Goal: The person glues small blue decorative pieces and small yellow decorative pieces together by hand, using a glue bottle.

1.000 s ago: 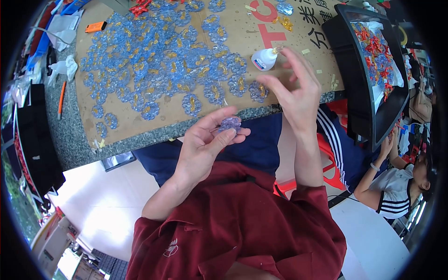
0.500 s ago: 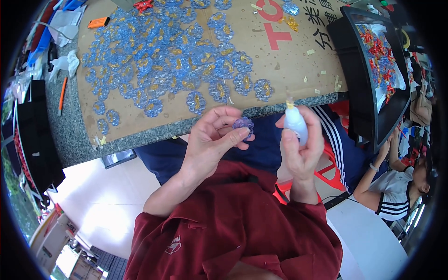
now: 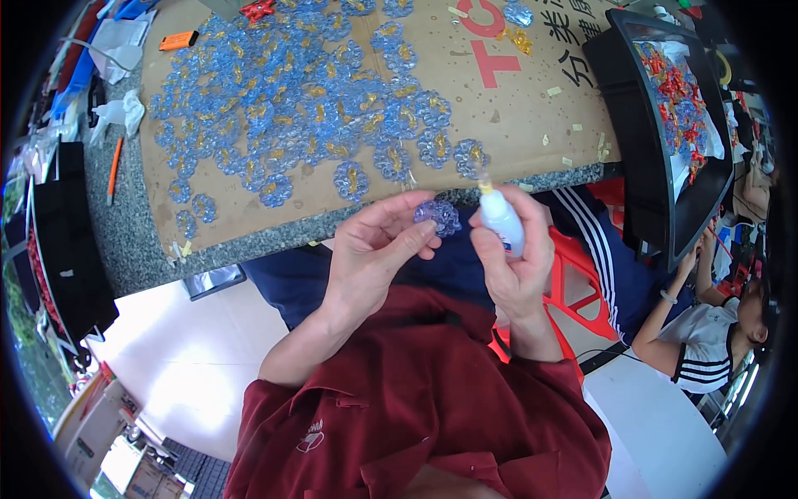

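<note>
Between thumb and fingers, my left hand (image 3: 378,241) pinches a translucent purple-blue flower-shaped plastic piece (image 3: 437,218) just off the table's near edge. My right hand (image 3: 519,254) is wrapped round a small white squeeze bottle (image 3: 503,220) with a yellowish collar and a thin clear tip. The bottle stands upright, leaning a little to the left, its tip apart from the piece. Beyond my hands, many clear blue flower-shaped pieces with yellow centres (image 3: 351,180) lie spread over a brown cardboard sheet (image 3: 515,125).
A black bin (image 3: 619,91) of red and blue pieces stands at the right. An orange lighter (image 3: 178,40), an orange pencil-like stick (image 3: 114,170) and a crumpled white tissue (image 3: 131,111) lie at the left. Another person (image 3: 706,333) sits at the far right.
My right hand has brought the bottle left, closer to the piece. My left fingers have turned the piece, so more of it shows.
</note>
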`<control>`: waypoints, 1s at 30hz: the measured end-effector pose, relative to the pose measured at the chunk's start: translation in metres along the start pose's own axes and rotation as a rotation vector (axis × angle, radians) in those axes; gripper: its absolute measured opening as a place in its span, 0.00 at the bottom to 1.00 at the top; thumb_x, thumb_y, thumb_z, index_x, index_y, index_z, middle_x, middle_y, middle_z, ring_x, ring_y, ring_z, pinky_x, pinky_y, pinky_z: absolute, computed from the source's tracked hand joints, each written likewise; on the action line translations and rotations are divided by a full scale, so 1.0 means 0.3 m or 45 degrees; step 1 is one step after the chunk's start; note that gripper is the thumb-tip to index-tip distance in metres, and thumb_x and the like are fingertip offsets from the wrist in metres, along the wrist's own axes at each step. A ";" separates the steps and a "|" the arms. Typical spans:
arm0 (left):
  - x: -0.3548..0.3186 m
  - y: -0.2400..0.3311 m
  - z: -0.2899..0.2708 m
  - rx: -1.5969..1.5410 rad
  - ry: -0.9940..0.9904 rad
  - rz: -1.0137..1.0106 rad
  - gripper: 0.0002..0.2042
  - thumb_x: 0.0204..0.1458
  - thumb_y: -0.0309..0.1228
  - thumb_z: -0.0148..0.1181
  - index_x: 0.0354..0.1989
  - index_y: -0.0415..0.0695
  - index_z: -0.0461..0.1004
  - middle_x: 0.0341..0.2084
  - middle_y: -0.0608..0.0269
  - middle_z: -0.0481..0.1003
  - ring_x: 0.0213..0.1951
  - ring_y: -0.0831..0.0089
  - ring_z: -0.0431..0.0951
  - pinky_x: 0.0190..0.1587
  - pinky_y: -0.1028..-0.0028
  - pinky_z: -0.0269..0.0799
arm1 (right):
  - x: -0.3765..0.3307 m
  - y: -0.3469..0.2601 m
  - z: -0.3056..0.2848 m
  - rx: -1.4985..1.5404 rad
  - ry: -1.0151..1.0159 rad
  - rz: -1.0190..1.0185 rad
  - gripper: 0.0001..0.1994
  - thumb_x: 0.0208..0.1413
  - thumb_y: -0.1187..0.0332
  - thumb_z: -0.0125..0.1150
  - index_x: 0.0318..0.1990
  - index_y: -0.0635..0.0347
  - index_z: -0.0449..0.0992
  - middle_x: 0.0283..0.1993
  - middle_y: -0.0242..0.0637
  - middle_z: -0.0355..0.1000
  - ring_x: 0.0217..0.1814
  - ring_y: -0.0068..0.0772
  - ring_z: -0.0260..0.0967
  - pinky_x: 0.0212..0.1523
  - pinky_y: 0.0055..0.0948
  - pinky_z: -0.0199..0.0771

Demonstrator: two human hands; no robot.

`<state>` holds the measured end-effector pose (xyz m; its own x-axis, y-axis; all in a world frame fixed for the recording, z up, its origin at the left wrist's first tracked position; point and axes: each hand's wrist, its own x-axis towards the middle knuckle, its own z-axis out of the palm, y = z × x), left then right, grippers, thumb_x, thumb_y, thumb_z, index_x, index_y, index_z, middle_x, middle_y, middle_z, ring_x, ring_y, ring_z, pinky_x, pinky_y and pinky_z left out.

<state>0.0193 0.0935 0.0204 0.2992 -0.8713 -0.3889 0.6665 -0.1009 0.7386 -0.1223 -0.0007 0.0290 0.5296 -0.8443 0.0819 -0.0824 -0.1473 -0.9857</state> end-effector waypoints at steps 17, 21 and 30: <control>0.003 0.019 0.007 0.124 0.198 0.085 0.12 0.51 0.18 0.55 0.45 0.31 0.69 0.35 0.56 0.75 0.36 0.75 0.77 0.40 0.76 0.77 | 0.008 -0.063 -0.072 -0.532 -0.140 -0.489 0.21 0.31 0.75 0.72 0.39 0.67 0.76 0.24 0.38 0.73 0.19 0.31 0.63 0.20 0.24 0.60; -0.001 0.023 0.014 0.115 0.187 0.078 0.13 0.51 0.18 0.55 0.46 0.32 0.69 0.34 0.56 0.76 0.36 0.75 0.77 0.40 0.77 0.77 | 0.015 -0.062 -0.063 -0.541 -0.143 -0.463 0.19 0.32 0.75 0.72 0.37 0.68 0.76 0.23 0.38 0.72 0.19 0.31 0.63 0.19 0.24 0.60; -0.005 0.026 0.016 0.236 0.246 0.136 0.13 0.50 0.18 0.56 0.46 0.32 0.70 0.32 0.57 0.76 0.33 0.77 0.77 0.38 0.79 0.76 | 0.013 -0.078 -0.065 -0.561 -0.154 -0.406 0.18 0.32 0.75 0.72 0.36 0.68 0.76 0.23 0.38 0.73 0.19 0.31 0.63 0.19 0.25 0.61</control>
<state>0.0207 0.0917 0.0296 0.4973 -0.7759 -0.3882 0.4932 -0.1153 0.8622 -0.1348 -0.0104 0.0553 0.6771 -0.6614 0.3226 -0.2339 -0.6091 -0.7578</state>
